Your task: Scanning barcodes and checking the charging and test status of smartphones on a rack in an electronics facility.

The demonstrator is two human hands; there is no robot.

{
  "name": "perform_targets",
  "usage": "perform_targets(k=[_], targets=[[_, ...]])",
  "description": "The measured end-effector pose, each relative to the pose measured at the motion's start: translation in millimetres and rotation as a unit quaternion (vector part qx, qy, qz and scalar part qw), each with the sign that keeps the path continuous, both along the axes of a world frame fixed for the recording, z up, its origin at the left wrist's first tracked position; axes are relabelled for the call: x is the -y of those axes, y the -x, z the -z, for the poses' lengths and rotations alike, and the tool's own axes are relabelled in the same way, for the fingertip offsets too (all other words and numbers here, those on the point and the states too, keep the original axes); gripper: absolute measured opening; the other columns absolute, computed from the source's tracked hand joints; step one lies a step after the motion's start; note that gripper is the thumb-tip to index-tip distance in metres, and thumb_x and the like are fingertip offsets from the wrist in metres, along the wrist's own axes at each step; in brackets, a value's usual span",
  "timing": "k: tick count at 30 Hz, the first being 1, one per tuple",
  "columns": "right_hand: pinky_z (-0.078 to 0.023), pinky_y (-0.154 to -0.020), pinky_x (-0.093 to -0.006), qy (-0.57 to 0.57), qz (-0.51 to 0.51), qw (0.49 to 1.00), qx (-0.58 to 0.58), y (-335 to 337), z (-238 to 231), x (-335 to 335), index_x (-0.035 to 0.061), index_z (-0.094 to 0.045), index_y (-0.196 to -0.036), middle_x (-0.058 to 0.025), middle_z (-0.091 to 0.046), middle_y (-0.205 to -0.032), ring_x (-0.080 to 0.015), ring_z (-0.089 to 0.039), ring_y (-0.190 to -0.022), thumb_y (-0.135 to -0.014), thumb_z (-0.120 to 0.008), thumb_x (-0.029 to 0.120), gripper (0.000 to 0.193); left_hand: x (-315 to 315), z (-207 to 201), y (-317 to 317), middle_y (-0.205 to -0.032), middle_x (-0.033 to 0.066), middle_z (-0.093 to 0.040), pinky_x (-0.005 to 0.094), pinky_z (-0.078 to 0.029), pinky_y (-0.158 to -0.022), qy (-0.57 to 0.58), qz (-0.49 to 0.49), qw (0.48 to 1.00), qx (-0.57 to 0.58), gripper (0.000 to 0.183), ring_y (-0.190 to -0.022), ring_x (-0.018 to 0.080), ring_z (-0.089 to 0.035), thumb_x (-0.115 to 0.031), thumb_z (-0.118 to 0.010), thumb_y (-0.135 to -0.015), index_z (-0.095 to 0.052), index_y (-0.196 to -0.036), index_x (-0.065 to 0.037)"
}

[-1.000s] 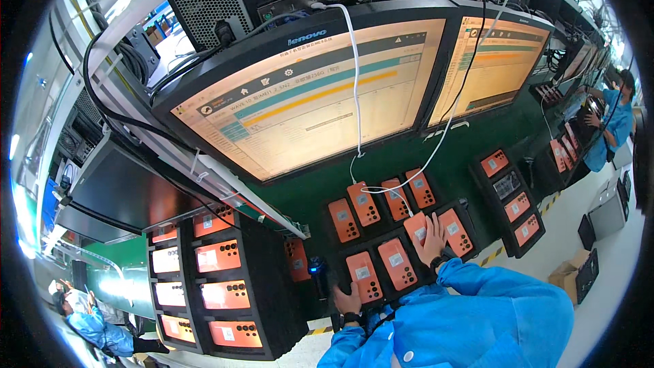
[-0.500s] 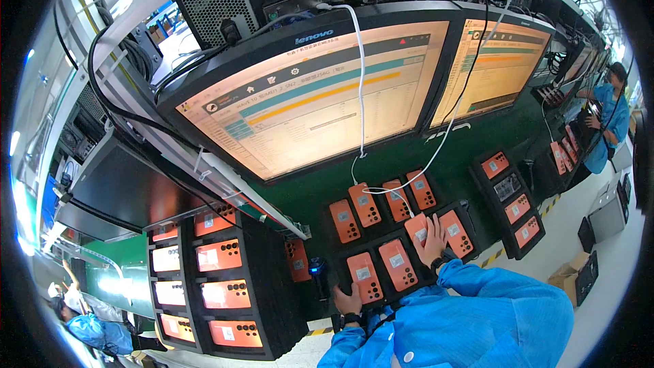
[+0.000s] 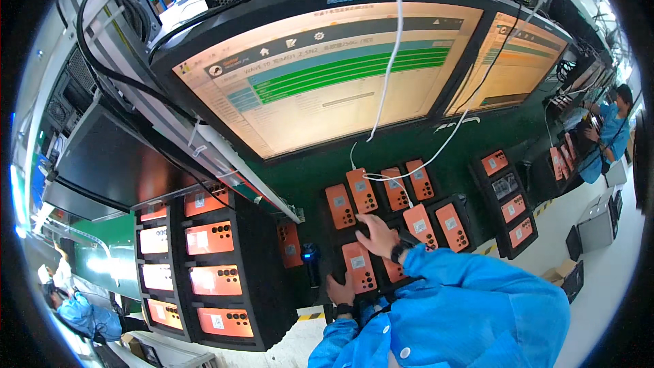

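My right hand [image 3: 379,237] reaches over the tray from the right. Its fingers are stretched out just above the top end of an orange phone [image 3: 360,267] at the front left; whether they touch it I cannot tell. My left hand [image 3: 340,290] lies at the near left edge of the black tray [image 3: 332,237], thumb and fingers apart, beside that same phone. Another front phone [image 3: 394,270] is partly covered by my right forearm. To its right lie two more phones, one of them [image 3: 420,227] with a white cable [image 3: 402,194] at its top. Several orange phones [image 3: 361,191] fill the back row.
Behind the trays stand two monitors [image 3: 327,105]. A dark handheld device with a blue light [image 3: 311,264] stands left of the tray. Stacked black trays [image 3: 266,286] of phones are at the left, another phone tray [image 3: 508,208] at the right. Co-workers [image 3: 613,129] are at both sides.
My right hand has moved left, off a front phone on the right, to above the leftmost front phone. On the larger monitor, orange bars have become several green ones. My left hand stays near the tray edge.
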State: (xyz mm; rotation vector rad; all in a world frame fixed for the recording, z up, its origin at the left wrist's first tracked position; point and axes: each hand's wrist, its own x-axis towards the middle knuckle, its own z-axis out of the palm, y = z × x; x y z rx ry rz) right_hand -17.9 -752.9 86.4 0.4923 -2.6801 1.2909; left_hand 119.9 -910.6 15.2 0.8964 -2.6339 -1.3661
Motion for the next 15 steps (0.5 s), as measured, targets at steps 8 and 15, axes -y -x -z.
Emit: perform_targets(k=[8, 15], targets=[[-0.039, -0.093, -0.0496, -0.181, 0.159, 0.97, 0.033, 152, 72, 41, -0.0047, -0.05, -0.113, -0.0249, -0.051, -0.117, -0.0407, -0.046, -0.111, -0.078, -0.059, 0.032, 0.052, -2, 0, -10, -0.112, 0.0269, -0.057, 0.0466, -0.041, -0.093, -0.002, -0.023, 0.999, 0.022, 0.064, -0.106, 0.0422, -0.053, -0.039, -0.068, -0.073, -0.052, -0.118, 0.004], [-0.035, -0.091, -0.0502, -0.373, 0.296, 0.875, 0.086, 228, 110, 23, 0.0061, -0.06, -0.096, -0.0116, -0.059, -0.107, -0.0291, -0.05, -0.106, -0.092, -0.04, 0.034, 0.034, -5, -8, -4, -0.111, 0.0264, -0.057, 0.0474, -0.042, -0.092, -0.019, -0.025, 1.0, 0.003, 0.063, -0.104, 0.042, -0.053, -0.039, -0.07, -0.073, -0.053, -0.117, 0.003]])
